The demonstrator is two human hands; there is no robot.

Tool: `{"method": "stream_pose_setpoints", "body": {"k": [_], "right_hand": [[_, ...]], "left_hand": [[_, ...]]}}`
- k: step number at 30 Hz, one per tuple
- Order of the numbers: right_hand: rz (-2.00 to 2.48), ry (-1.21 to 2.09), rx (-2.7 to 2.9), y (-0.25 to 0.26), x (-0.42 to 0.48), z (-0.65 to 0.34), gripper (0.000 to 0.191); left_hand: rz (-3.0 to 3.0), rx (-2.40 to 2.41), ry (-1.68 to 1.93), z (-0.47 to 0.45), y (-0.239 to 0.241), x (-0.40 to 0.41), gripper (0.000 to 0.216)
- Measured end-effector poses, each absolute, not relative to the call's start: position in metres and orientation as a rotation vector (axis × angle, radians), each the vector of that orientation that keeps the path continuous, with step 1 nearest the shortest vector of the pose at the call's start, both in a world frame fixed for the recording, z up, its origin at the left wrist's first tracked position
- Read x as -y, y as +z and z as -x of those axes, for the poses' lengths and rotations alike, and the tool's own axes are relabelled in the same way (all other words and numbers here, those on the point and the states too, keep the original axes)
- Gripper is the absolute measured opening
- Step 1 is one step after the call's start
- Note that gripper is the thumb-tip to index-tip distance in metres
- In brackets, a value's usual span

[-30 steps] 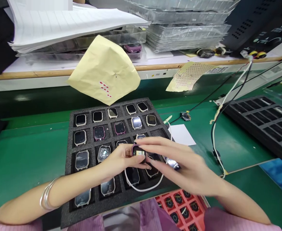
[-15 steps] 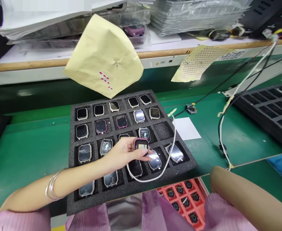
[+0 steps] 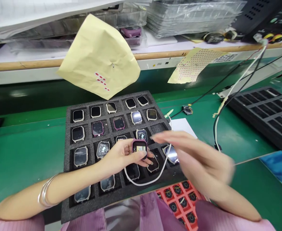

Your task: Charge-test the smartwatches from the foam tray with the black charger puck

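Bench, watch in left hand

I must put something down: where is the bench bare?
Bare green bench lies left of the foam tray, beyond the left forearm, and between the hanging cables and the black tray at right. The foam tray is crowded: watches, looped white cable, left hand above.
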State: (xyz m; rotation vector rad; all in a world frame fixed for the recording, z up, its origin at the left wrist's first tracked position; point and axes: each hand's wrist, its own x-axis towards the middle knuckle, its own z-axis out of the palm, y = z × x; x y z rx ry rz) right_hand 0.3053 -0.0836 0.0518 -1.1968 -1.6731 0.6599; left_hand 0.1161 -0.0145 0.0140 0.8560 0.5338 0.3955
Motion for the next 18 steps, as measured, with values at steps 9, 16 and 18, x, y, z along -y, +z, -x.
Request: {"method": "stream_pose_setpoints", "body": {"k": [9,16,18], "right_hand": [[0.996,1.316,1.477,0.017,0.062,-0.305,0.038],[0.794,1.353,1.513,0.02,0.061,-0.302,0.03],[0.766,1.325,1.566,0.022,0.059,-0.304,0.03]], "left_hand": [[-0.761,-0.304,0.295,-0.113,0.016,0.018,0.029],[-0.791,-0.252,0.203,-0.107,0.021,0.018,0.038],[-0.792,-0.236,0.184,-0.108,0.022,0.018,0.039]]}}
